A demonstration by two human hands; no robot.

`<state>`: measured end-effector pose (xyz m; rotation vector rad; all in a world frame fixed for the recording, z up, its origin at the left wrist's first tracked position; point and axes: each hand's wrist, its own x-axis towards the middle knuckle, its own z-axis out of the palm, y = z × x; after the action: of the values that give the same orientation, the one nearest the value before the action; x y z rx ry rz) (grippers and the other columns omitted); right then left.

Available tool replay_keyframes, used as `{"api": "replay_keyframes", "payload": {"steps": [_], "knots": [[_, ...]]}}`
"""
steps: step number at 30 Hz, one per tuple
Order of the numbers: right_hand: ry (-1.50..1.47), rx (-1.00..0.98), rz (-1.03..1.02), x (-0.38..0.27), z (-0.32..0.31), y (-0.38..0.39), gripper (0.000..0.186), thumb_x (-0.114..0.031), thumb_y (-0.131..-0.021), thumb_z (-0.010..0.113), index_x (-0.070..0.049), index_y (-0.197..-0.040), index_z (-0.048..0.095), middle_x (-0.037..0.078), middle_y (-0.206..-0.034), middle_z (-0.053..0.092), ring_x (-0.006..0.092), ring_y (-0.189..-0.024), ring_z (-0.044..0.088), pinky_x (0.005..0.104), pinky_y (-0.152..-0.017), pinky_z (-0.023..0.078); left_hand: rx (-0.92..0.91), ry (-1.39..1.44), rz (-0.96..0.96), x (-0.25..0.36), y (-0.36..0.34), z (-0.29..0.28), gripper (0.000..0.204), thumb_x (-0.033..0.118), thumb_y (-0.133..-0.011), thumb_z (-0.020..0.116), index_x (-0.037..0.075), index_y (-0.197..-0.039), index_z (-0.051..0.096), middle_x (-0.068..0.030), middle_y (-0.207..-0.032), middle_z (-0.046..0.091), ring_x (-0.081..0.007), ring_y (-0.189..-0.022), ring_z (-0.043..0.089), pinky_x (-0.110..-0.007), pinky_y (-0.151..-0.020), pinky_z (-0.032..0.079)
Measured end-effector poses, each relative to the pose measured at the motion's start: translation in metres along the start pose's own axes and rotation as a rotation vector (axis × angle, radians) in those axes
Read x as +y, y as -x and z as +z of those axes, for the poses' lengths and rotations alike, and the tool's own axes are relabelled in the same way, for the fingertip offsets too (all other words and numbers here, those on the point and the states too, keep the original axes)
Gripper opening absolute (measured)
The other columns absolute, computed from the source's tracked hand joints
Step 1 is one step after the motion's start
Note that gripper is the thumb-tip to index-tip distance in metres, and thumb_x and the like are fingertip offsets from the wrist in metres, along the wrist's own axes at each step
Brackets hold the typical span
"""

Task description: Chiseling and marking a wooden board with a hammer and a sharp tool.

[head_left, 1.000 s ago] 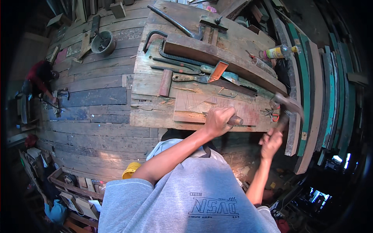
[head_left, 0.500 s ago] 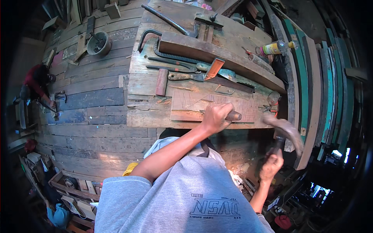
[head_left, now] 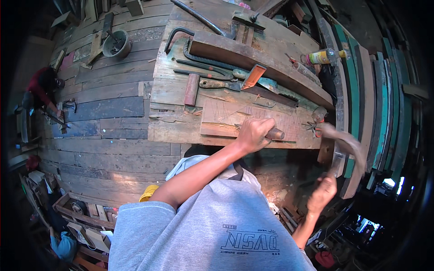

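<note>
My left hand (head_left: 256, 135) is closed around a chisel (head_left: 275, 134), whose rounded wooden handle end sticks out to the right of the fist. The chisel's tip, just left of the knuckles, rests near a chipped, pencil-marked wooden board (head_left: 217, 116) lying along the bench's near edge. To the right, beyond that edge, my right hand (head_left: 322, 194) grips a hammer (head_left: 348, 147) by its handle. Motion smears the hammer's head, which is raised to the right of the chisel handle, apart from it.
On the bench (head_left: 165, 131) lie a reddish block (head_left: 191, 90), a worn-handled saw (head_left: 219, 85), an orange piece (head_left: 254, 77) and a thick beam (head_left: 257, 63). A bottle (head_left: 322, 57) lies by stacked planks (head_left: 361, 113) at right. Another person (head_left: 43, 88) works on the floor, far left.
My right hand and the hammer have swung right, away from the chisel. My left hand keeps its hold at nearly the same spot on the board. The whole view has shifted slightly.
</note>
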<state>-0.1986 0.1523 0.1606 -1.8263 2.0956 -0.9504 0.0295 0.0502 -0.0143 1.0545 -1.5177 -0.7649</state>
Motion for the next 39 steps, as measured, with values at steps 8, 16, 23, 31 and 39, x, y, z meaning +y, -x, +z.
{"api": "replay_keyframes", "payload": {"steps": [8, 16, 23, 31, 39], "knots": [[-0.154, 0.077, -0.025, -0.003, 0.035, 0.025, 0.055, -0.048, -0.112, 0.046, -0.003, -0.081, 0.051, 0.002, -0.064, 0.047, 0.0121, -0.056, 0.046, 0.0279, -0.052, 0.036, 0.034, 0.017, 0.015, 0.001, -0.003, 0.0, 0.028, 0.004, -0.068, 0.077, 0.006, -0.09, 0.059, -0.0156, -0.076, 0.064, -0.0402, -0.071, 0.066, -0.047, -0.06, 0.049], [-0.005, 0.047, 0.151, -0.005, 0.001, 0.011, 0.041, -0.038, -0.114, 0.047, -0.005, -0.093, 0.057, -0.005, -0.075, 0.045, 0.0052, -0.064, 0.042, 0.024, -0.053, 0.03, 0.012, 0.009, -0.011, -0.003, -0.001, 0.002, 0.028, 0.004, -0.067, 0.077, 0.005, -0.089, 0.059, -0.0152, -0.076, 0.064, -0.0393, -0.07, 0.066, -0.047, -0.058, 0.049], [-0.427, 0.228, 0.09, -0.025, 0.017, 0.014, 0.046, -0.047, -0.111, 0.048, -0.009, -0.086, 0.043, 0.002, -0.066, 0.046, 0.009, -0.052, 0.041, 0.0228, -0.042, 0.028, 0.009, 0.019, 0.003, -0.003, -0.003, 0.001, 0.029, 0.004, -0.067, 0.077, 0.005, -0.089, 0.059, -0.015, -0.076, 0.064, -0.0394, -0.07, 0.066, -0.047, -0.059, 0.049], [0.05, -0.082, 0.229, -0.015, 0.001, 0.009, 0.037, -0.033, -0.113, 0.049, -0.005, -0.089, 0.054, -0.005, -0.077, 0.043, 0.0061, -0.07, 0.04, 0.0259, -0.059, 0.032, -0.032, 0.025, -0.025, -0.009, -0.001, 0.002, 0.03, 0.005, -0.067, 0.077, 0.006, -0.092, 0.06, -0.0147, -0.077, 0.065, -0.0398, -0.071, 0.066, -0.046, -0.06, 0.049], [-0.515, 0.136, 0.131, -0.031, 0.0, 0.005, 0.052, -0.06, -0.111, 0.037, -0.012, -0.091, 0.041, -0.002, -0.068, 0.04, 0.0065, -0.054, 0.039, 0.0204, -0.043, 0.027, -0.066, 0.02, -0.058, -0.004, -0.002, -0.002, 0.031, 0.004, -0.068, 0.074, 0.008, -0.092, 0.054, -0.0131, -0.081, 0.065, -0.0391, -0.08, 0.068, -0.051, -0.065, 0.051]]}}
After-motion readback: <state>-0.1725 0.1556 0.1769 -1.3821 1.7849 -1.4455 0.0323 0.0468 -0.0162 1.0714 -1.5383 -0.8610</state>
